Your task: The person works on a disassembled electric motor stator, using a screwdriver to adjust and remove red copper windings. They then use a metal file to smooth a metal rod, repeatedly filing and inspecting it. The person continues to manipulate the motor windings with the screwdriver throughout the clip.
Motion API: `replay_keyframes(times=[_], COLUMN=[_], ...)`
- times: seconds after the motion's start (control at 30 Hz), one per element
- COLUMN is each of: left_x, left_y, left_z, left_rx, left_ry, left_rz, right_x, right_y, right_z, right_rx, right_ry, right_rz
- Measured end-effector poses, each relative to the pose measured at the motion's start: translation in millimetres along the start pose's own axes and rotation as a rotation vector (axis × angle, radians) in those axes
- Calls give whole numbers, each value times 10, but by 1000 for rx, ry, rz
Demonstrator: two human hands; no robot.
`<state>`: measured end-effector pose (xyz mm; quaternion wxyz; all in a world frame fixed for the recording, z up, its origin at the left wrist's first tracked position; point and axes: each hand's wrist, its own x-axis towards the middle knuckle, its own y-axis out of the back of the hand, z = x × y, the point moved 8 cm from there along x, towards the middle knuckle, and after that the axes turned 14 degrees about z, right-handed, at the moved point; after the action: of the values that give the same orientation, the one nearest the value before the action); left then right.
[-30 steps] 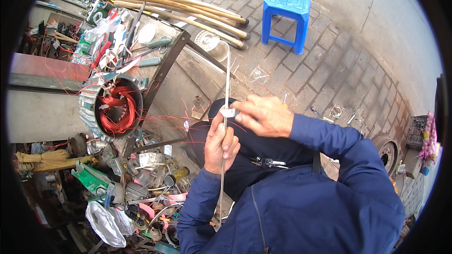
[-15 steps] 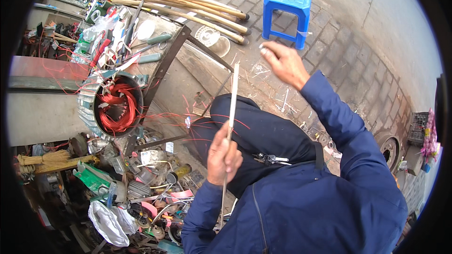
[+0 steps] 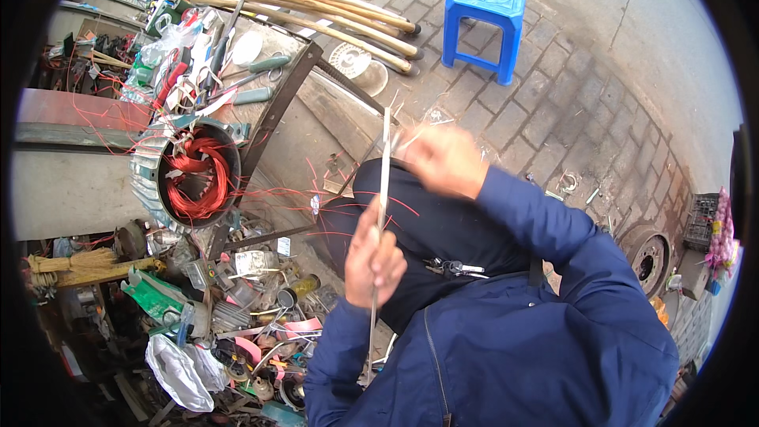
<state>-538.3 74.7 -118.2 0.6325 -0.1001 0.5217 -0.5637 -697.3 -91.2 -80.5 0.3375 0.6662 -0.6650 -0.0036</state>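
Note:
My left hand (image 3: 375, 262) is closed around a long, thin pale strip (image 3: 385, 170), with its upper part standing above my fist. The strip's lower, darker end runs down past my wrist. Close to the strip's upper end is my right hand (image 3: 447, 160), smeared by motion; its fingers do not show clearly enough to tell whether anything is in them. On the left, a ribbed metal motor housing (image 3: 145, 174) lies with coils of red wire (image 3: 207, 182) inside. Loose red wire ends stretch from it toward my knee.
A metal-edged bench (image 3: 273, 119) carries tools and scraps beside long wooden poles (image 3: 316, 14). Jumbled parts surround a green plastic piece (image 3: 154, 296) at lower left. A blue stool (image 3: 484, 24) stands on the paving (image 3: 553, 95), and a wheel (image 3: 650, 257) lies at right.
My right hand has come down and left, from out by the stool to beside the strip's upper end. My left hand keeps its hold, and the strip has shifted slightly left.

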Motion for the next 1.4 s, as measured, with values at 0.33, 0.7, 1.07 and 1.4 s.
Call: replay_keyframes(times=[0.33,0.7,1.07,1.4], left_x=[73,477,503,487], left_y=[49,-190,-231,-200], left_z=[-33,139,160,112], left_rx=[46,-147,-184,-174], left_ry=[19,17,36,75], left_rz=[-53,-79,-67,-33], right_x=[-175,-141,-531,-450], right_y=[-478,-422,-324,-295], right_z=[632,143,-143,-33], right_rx=[523,363,10,42], right_ry=[-594,-388,150,149], right_rz=[-146,-64,-170,-177])
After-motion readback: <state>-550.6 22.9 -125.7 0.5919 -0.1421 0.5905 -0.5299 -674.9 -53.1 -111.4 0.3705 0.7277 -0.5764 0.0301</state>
